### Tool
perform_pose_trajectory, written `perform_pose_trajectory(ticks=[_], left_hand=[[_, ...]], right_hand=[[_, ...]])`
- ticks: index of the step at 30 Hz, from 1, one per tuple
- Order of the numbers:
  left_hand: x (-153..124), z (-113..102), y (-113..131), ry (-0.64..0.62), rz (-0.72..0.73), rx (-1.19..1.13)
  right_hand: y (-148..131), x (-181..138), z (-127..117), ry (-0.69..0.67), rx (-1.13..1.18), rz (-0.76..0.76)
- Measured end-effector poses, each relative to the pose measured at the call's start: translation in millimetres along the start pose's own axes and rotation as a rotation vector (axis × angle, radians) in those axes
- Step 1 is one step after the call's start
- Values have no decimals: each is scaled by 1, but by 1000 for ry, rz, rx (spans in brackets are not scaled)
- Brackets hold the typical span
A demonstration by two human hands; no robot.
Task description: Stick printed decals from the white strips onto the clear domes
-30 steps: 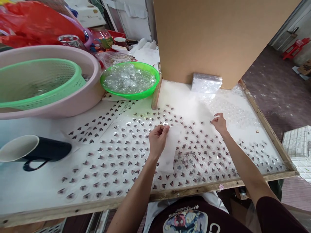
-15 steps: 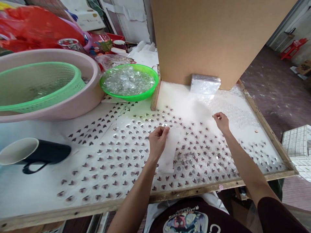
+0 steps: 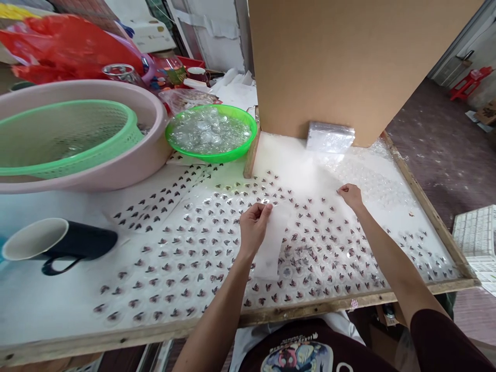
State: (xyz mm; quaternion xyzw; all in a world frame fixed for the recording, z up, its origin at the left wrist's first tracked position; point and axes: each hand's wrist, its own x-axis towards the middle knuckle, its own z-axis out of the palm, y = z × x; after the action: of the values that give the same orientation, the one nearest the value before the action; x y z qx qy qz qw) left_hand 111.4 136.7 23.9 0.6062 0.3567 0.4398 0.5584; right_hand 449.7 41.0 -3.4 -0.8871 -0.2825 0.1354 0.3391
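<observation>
My left hand (image 3: pixel 253 225) pinches a white paper strip (image 3: pixel 269 253) at its upper end; the strip hangs down over the table. My right hand (image 3: pixel 351 196) hovers further right, thumb and fingers pressed together, with a tiny dark bit at the fingertips, too small to name. Under and around both hands, many clear round discs, each with a small dark leaf-like or insect-like piece (image 3: pixel 298 294), cover the white tabletop (image 3: pixel 287 155). Clear discs without dark pieces (image 3: pixel 372 181) lie beyond my right hand.
A wooden rim (image 3: pixel 426 206) edges the table. At the back stand a large cardboard sheet (image 3: pixel 329 62) and a clear plastic stack (image 3: pixel 330 138). On the left are a green bowl (image 3: pixel 228 155) of clear discs, a pink basin (image 3: pixel 151 170) with a green basket (image 3: pixel 116 155), and a tipped dark mug (image 3: pixel 91 240).
My right hand has shifted slightly left and stays pinched. My left hand keeps hold of the paper strip. The whole view has shifted a little.
</observation>
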Motion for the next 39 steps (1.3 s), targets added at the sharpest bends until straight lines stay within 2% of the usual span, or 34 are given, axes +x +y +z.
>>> perform_pose_trajectory(ticks=[7, 11, 17, 22, 25, 26, 28, 31, 32, 34, 36, 39], left_hand=[[0, -1, 1, -10, 6, 2], [-1, -1, 1, -14, 15, 10], [-1, 0, 1, -15, 20, 8], [-1, -1, 1, -10, 13, 2], [-2, -1, 2, -4, -28, -60], [-2, -1, 2, 0, -45, -90], [-2, 0, 2, 9, -74, -145], [0, 1, 2, 14, -81, -185], [0, 1, 1, 9, -80, -193], [1, 1, 0, -8, -77, -221], [2, 2, 0, -58, -72, -257], [2, 4, -1, -170, -53, -270]], right_hand=[[-3, -2, -1, -6, -113, -24], [-5, -15, -3, -48, -112, -41], [-8, -51, 9, -144, 4, -118], [-15, -75, 9, -130, 103, -155], [-28, -100, 6, -95, 255, -159], [-35, -112, 8, -121, 325, -152], [-51, -142, 17, -259, 454, -151], [-78, -187, 45, -523, 577, -236], [-86, -197, 55, -558, 592, -274], [-98, -208, 66, -533, 604, -330], [-101, -206, 60, -447, 627, -326], [-84, -199, 11, -238, 637, -229]])
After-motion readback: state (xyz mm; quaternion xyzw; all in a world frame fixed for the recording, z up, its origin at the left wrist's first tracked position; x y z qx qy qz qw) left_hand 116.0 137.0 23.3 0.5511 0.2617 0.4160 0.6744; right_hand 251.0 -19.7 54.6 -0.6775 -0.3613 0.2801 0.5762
